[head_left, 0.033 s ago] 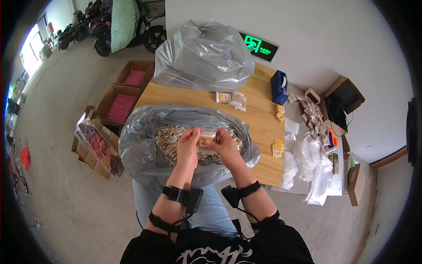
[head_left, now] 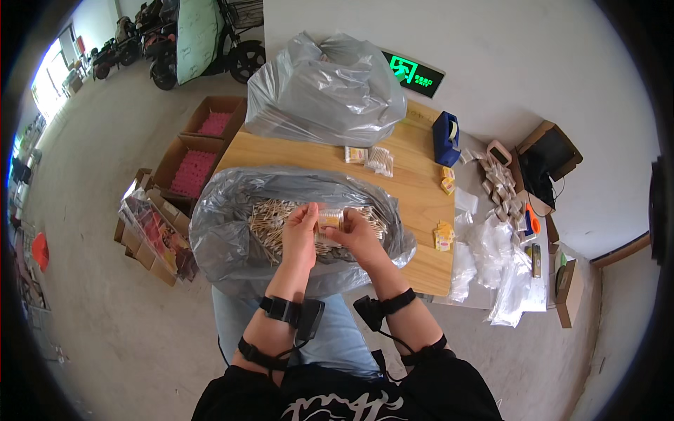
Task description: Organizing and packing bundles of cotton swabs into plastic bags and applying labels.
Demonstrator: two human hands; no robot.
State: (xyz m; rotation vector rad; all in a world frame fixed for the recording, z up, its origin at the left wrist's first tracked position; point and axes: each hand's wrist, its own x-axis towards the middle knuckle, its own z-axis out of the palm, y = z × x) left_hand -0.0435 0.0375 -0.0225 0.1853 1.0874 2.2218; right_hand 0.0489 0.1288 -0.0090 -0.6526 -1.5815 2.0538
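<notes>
Both hands hold a small clear packet of cotton swabs (head_left: 330,219) with a yellow-and-white label. My left hand (head_left: 301,235) grips its left side, thumb and fingers closed. At its right side, my right hand (head_left: 357,237) is closed on it, the thumb by the lower right corner. Beneath the hands, a large grey plastic bag (head_left: 223,210) lies wide open on the wooden table. Many loose cotton swabs (head_left: 270,217) fill its middle, partly hidden by my hands. Beyond the bag lie a labelled swab packet (head_left: 356,155) and a bundle of swabs (head_left: 380,161).
A full grey bag (head_left: 326,91) stands at the table's back. To the right are a blue tape dispenser (head_left: 446,139), yellow label cards (head_left: 443,236), clear plastic bags (head_left: 490,245) and orange-handled scissors (head_left: 534,223). Cartons with pink contents (head_left: 194,173) stand left.
My right thumb has slid down off the label toward the packet's lower edge, baring more of its face. My left hand stays nearly still.
</notes>
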